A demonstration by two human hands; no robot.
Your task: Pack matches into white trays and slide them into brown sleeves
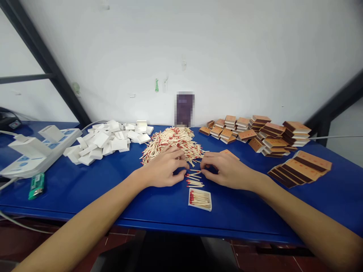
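A big heap of red-tipped matches (172, 143) lies at the middle of the blue table (85, 192). My left hand (164, 168) rests at its front edge, fingers curled and pinched toward a small bunch of loose matches (194, 179). My right hand (227, 170) faces it from the right, fingertips pinched on the same bunch. Just in front of both hands sits an open white matchbox tray (200, 199) part filled with matches. A flat brown sleeve (231, 153) peeks out behind my right hand.
A pile of empty white trays (104, 141) lies at back left. Stacks of brown matchboxes (266, 134) and a fanned row of flat sleeves (300, 168) are on the right. White power strips (34, 151) and a green lighter (36, 186) are at far left.
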